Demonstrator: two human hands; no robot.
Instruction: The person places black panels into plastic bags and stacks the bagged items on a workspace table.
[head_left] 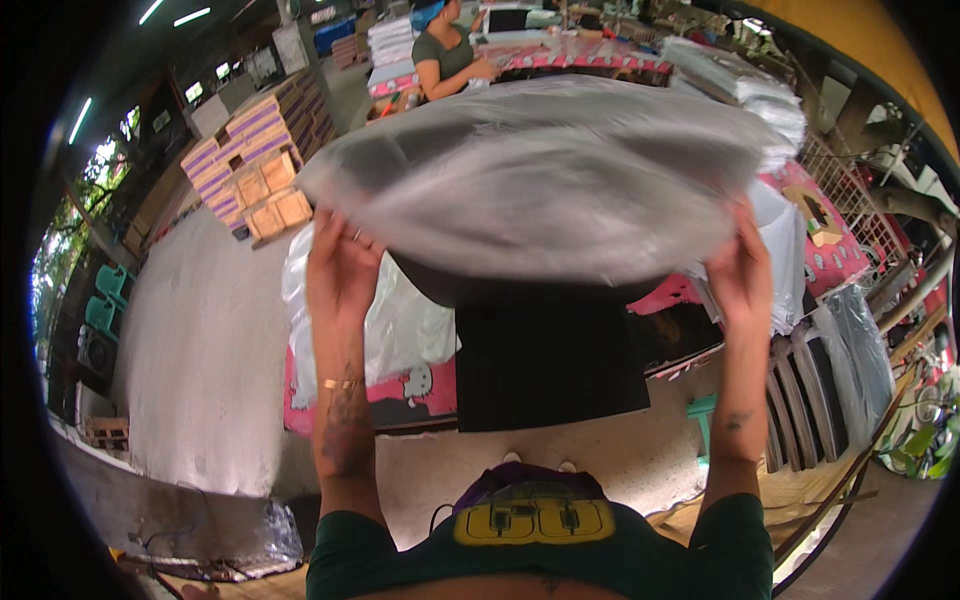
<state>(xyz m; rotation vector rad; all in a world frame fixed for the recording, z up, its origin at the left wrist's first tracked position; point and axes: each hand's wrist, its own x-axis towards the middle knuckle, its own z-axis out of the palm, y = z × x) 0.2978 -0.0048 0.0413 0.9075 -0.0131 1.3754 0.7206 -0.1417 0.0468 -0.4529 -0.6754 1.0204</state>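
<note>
Both my arms reach forward over the table, with a large clear plastic bag (560, 190) stretched between my hands. The bag is blurred and billows, and something dark shows through and under it. My left hand (345, 255) pinches the bag's near left corner. At the near right corner, my right hand (742, 262) grips the plastic in the same way. Below the bag, a flat black sheet (550, 365) lies on the pink patterned tablecloth (400, 395) and sticks out past the near edge. More clear plastic (410, 325) lies beside it on the left.
Stacked boxes (265, 150) stand at the far left. Another person (445, 55) works at a table behind the bag. Plastic-wrapped panels (825, 375) lean at the right, near a wire rack (855, 190). Green chairs (105, 300) stand at the left edge.
</note>
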